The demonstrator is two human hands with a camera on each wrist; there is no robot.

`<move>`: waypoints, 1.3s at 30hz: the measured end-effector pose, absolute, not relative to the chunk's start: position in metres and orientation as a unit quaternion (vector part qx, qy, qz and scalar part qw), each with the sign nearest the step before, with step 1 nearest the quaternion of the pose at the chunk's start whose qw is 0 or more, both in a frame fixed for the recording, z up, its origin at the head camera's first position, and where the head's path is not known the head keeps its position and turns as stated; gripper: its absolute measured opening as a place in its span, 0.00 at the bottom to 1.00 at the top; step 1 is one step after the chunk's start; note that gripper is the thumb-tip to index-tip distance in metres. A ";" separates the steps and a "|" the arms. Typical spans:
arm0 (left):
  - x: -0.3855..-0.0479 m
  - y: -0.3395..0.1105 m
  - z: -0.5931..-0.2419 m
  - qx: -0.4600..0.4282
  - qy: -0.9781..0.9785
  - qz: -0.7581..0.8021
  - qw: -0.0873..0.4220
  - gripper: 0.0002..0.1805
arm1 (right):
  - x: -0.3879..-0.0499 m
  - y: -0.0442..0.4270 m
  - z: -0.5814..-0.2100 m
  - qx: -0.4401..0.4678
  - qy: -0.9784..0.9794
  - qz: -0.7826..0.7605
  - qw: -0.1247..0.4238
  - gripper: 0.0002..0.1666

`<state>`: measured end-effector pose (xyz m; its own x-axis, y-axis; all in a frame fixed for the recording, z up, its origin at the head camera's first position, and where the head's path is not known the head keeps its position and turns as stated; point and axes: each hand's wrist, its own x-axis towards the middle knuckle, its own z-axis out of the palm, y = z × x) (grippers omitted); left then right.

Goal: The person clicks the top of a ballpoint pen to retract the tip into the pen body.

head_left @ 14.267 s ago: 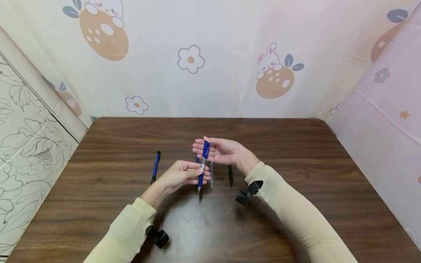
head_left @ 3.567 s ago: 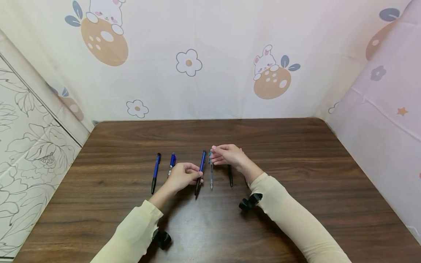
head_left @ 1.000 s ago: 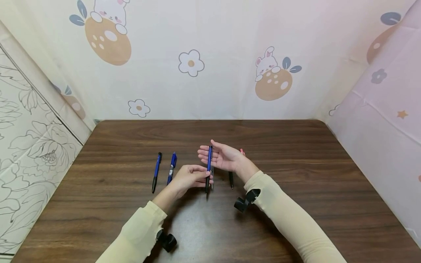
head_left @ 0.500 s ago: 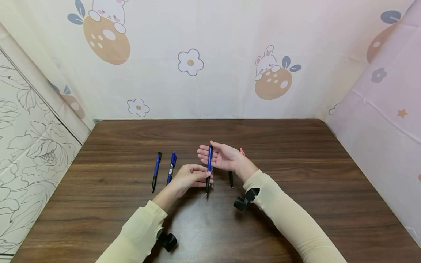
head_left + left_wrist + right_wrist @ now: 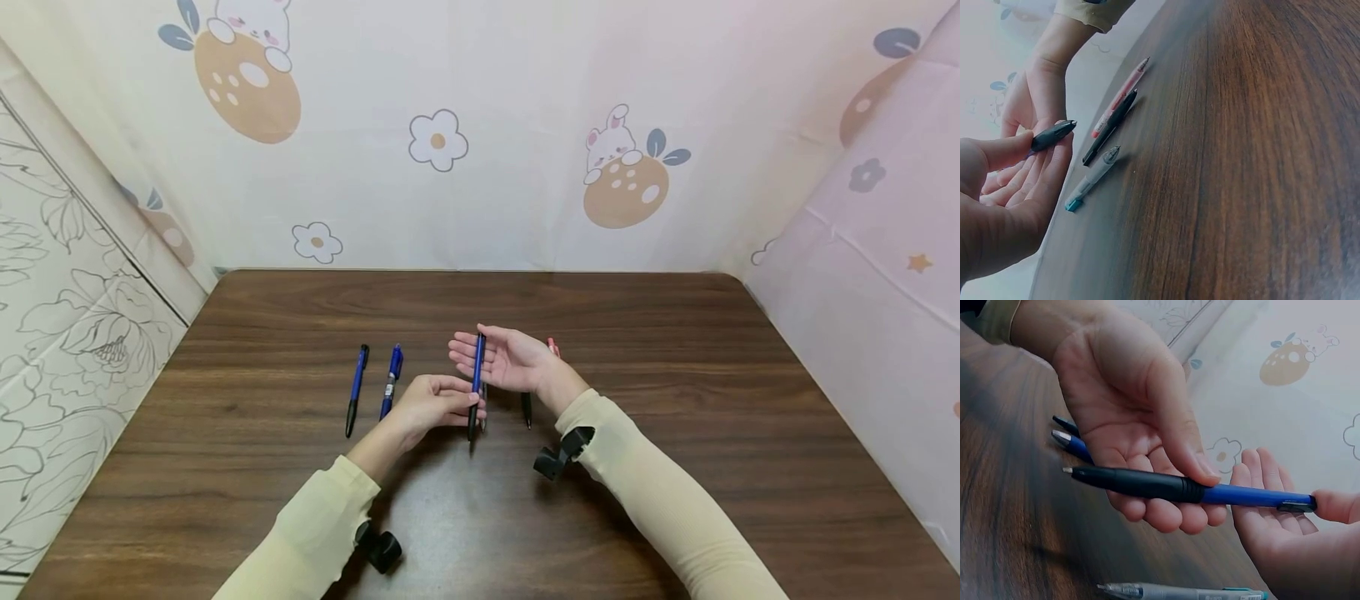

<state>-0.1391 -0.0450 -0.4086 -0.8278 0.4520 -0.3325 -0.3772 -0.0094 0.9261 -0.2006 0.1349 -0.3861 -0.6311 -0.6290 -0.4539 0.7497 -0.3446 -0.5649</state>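
My left hand (image 5: 431, 406) pinches a blue-and-black ballpoint pen (image 5: 477, 362) by its black grip, between thumb and fingers, tip toward me and above the table. My right hand (image 5: 517, 360) is palm up with straight fingers behind the pen's blue upper half. In the right wrist view, the right thumb (image 5: 1335, 506) touches the pen's top end. To the left lie a similar blue-and-black pen (image 5: 357, 390) and a blue pen with a white label (image 5: 392, 383). Below the hands lie a clear pen with a teal clip (image 5: 1091, 180), a black pen (image 5: 1110, 127) and a red pen (image 5: 1121, 97).
All of this is over a dark brown wooden table (image 5: 637, 517). A patterned curtain (image 5: 517, 200) hangs behind its far edge, and more patterned cloth (image 5: 862, 242) is at the right. My right forearm partly covers the red and black pens in the head view.
Earlier the blue labelled pen was between my hands; it now lies at the left. The blue-and-black pen then came rightward to my right hand, which turned palm up. Little differs over the last second.
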 end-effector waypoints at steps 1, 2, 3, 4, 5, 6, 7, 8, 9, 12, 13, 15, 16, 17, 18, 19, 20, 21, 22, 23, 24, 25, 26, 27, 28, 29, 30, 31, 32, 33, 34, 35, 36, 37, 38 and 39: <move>-0.139 -0.045 -0.409 0.030 0.639 0.711 0.291 0.17 | -0.200 0.135 -0.386 0.078 0.382 -0.817 0.424 0.30; -0.139 -0.045 -0.408 0.031 0.639 0.712 0.291 0.17 | -0.200 0.135 -0.385 0.078 0.379 -0.818 0.425 0.28; -0.139 -0.046 -0.408 0.031 0.638 0.712 0.291 0.17 | -0.200 0.135 -0.385 0.077 0.375 -0.820 0.426 0.28; -0.139 -0.046 -0.408 0.030 0.637 0.713 0.290 0.17 | -0.199 0.135 -0.384 0.078 0.373 -0.821 0.427 0.27; -0.139 -0.046 -0.408 0.030 0.637 0.714 0.290 0.17 | -0.199 0.135 -0.383 0.078 0.371 -0.821 0.427 0.27; -0.139 -0.046 -0.407 0.030 0.636 0.714 0.290 0.17 | -0.199 0.135 -0.383 0.074 0.371 -0.821 0.428 0.28; -0.139 -0.046 -0.407 0.030 0.636 0.714 0.291 0.17 | -0.198 0.134 -0.383 0.072 0.371 -0.820 0.430 0.29; -0.139 -0.047 -0.407 0.030 0.636 0.714 0.291 0.17 | -0.198 0.134 -0.383 0.069 0.372 -0.819 0.431 0.31; -0.139 -0.047 -0.408 0.033 0.637 0.713 0.290 0.17 | -0.198 0.134 -0.383 0.068 0.371 -0.819 0.432 0.32; -0.140 -0.048 -0.408 0.035 0.639 0.712 0.289 0.17 | -0.197 0.133 -0.383 0.065 0.369 -0.820 0.432 0.34; -0.140 -0.048 -0.408 0.035 0.639 0.713 0.287 0.17 | -0.197 0.132 -0.383 0.065 0.367 -0.821 0.432 0.33; -0.140 -0.049 -0.408 0.035 0.641 0.712 0.283 0.17 | -0.197 0.132 -0.383 0.064 0.363 -0.824 0.430 0.33; -0.140 -0.049 -0.407 0.032 0.641 0.713 0.281 0.16 | -0.197 0.132 -0.383 0.064 0.360 -0.826 0.429 0.33; -0.140 -0.049 -0.406 0.032 0.641 0.714 0.279 0.16 | -0.197 0.132 -0.382 0.064 0.358 -0.827 0.428 0.32; -0.140 -0.049 -0.405 0.032 0.642 0.714 0.277 0.16 | -0.197 0.132 -0.382 0.062 0.357 -0.828 0.429 0.32; -0.140 -0.049 -0.404 0.032 0.644 0.714 0.274 0.16 | -0.197 0.132 -0.382 0.061 0.355 -0.829 0.428 0.30; -0.140 -0.048 -0.403 0.032 0.646 0.713 0.272 0.16 | -0.197 0.132 -0.381 0.061 0.353 -0.830 0.427 0.28; -0.140 -0.048 -0.402 0.030 0.646 0.713 0.271 0.16 | -0.197 0.132 -0.381 0.063 0.350 -0.832 0.426 0.27; -0.141 -0.048 -0.401 0.030 0.647 0.712 0.271 0.16 | -0.197 0.132 -0.380 0.063 0.349 -0.833 0.425 0.26; -0.141 -0.048 -0.400 0.030 0.648 0.711 0.270 0.16 | -0.197 0.132 -0.380 0.062 0.348 -0.833 0.426 0.26; -0.140 -0.048 -0.399 0.029 0.650 0.710 0.270 0.16 | -0.197 0.132 -0.379 0.061 0.347 -0.833 0.427 0.26; -0.140 -0.048 -0.399 0.026 0.651 0.709 0.271 0.16 | -0.197 0.132 -0.379 0.063 0.345 -0.834 0.426 0.26; -0.140 -0.048 -0.398 0.025 0.652 0.708 0.272 0.16 | -0.196 0.132 -0.378 0.065 0.344 -0.835 0.426 0.27; -0.140 -0.048 -0.397 0.024 0.653 0.706 0.273 0.16 | -0.196 0.132 -0.378 0.067 0.343 -0.835 0.426 0.29; -0.140 -0.048 -0.397 0.024 0.654 0.705 0.274 0.16 | -0.196 0.132 -0.378 0.068 0.343 -0.835 0.425 0.30; -0.140 -0.048 -0.397 0.023 0.655 0.704 0.275 0.16 | -0.196 0.132 -0.378 0.070 0.343 -0.834 0.426 0.31; -0.140 -0.048 -0.397 0.023 0.657 0.702 0.275 0.15 | -0.196 0.132 -0.379 0.071 0.343 -0.834 0.426 0.31; -0.140 -0.048 -0.396 0.021 0.658 0.700 0.276 0.15 | -0.196 0.131 -0.379 0.072 0.342 -0.834 0.426 0.32; -0.140 -0.048 -0.396 0.020 0.659 0.699 0.277 0.15 | -0.196 0.131 -0.379 0.072 0.343 -0.834 0.427 0.32; -0.140 -0.048 -0.396 0.017 0.660 0.697 0.278 0.15 | -0.195 0.131 -0.379 0.072 0.343 -0.833 0.428 0.32; -0.140 -0.047 -0.397 0.017 0.661 0.696 0.279 0.14 | -0.195 0.131 -0.379 0.071 0.343 -0.833 0.428 0.32; -0.140 -0.047 -0.397 0.017 0.662 0.696 0.279 0.14 | -0.195 0.131 -0.378 0.071 0.343 -0.833 0.427 0.31; -0.139 -0.047 -0.397 0.018 0.662 0.695 0.279 0.14 | -0.194 0.131 -0.378 0.070 0.345 -0.833 0.427 0.29; -0.139 -0.047 -0.398 0.017 0.662 0.694 0.281 0.15 | -0.194 0.131 -0.378 0.070 0.347 -0.832 0.426 0.28; -0.139 -0.048 -0.398 0.020 0.662 0.694 0.280 0.15 | -0.193 0.131 -0.378 0.069 0.350 -0.832 0.426 0.26; -0.139 -0.048 -0.399 0.022 0.662 0.695 0.280 0.15 | -0.193 0.131 -0.378 0.069 0.351 -0.831 0.425 0.25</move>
<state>-0.1389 -0.0478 -0.3986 -0.8424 0.4186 -0.3393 -0.3591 0.0333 0.9327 -0.1932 0.1306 -0.3777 -0.6288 -0.6585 -0.4135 0.7555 -0.3916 -0.5252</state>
